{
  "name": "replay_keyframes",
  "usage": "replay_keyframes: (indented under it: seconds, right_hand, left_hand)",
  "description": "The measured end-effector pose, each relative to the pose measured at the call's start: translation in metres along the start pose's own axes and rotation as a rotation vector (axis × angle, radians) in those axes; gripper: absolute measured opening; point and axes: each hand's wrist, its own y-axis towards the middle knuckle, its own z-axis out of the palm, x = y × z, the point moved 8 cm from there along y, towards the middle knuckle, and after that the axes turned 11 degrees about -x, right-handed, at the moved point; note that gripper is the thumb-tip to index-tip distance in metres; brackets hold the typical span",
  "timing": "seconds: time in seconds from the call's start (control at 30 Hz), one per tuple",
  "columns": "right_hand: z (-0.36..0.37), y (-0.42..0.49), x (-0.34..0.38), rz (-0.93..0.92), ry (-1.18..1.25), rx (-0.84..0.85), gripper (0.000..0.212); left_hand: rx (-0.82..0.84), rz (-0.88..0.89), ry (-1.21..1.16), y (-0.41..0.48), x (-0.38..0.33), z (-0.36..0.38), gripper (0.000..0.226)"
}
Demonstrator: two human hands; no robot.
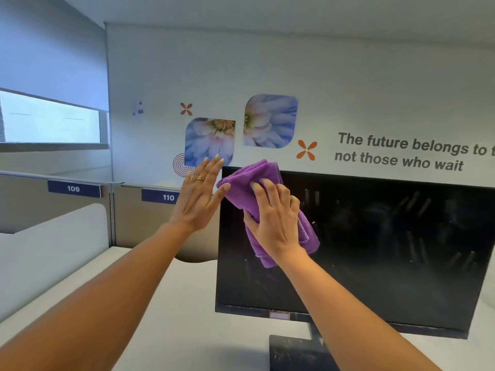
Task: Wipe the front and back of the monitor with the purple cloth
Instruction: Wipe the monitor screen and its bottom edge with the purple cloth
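A black monitor [388, 250] stands on a white desk, its dark screen facing me. The folded purple cloth [249, 183] lies against the screen's upper left corner. My right hand [276, 218] presses the cloth onto the screen, fingers spread over it and thumb curled round its left edge. My left hand [199, 195] is raised just beyond the monitor's left edge with straight fingers, its thumb touching the cloth's tip.
The monitor's stand and base [297, 352] sit at the desk's near edge. Grey partition panels [80, 210] labelled 109 and 110 run behind the white desk [166, 303]. A wall with flower pictures and lettering rises behind.
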Motion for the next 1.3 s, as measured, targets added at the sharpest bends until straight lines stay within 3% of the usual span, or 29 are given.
replay_keyframes:
  seconds: [0.13,0.37,0.7,0.93,1.3]
  right_hand:
    - [0.01,-0.005,0.002,-0.098,-0.165,0.028,0.057]
    - [0.031,0.007,0.02,-0.193,-0.044,0.072,0.066]
    - [0.043,-0.016,0.016,-0.325,-0.149,0.141,0.058]
    - [0.031,-0.019,-0.016,-0.209,-0.181,0.111,0.055]
    - [0.043,-0.004,0.033,-0.202,-0.076,0.166,0.063]
  left_hand:
    - [0.094,0.012,-0.051,0.006,0.003,0.011,0.104]
    - [0.058,-0.032,-0.247,0.014,0.008,0.003,0.107]
    - [0.113,-0.102,-0.327,0.016,0.011,0.003,0.113]
    - [0.163,-0.119,-0.326,0.014,0.014,0.006,0.111]
    - [0.261,-0.155,-0.24,0.013,0.022,0.008,0.11]
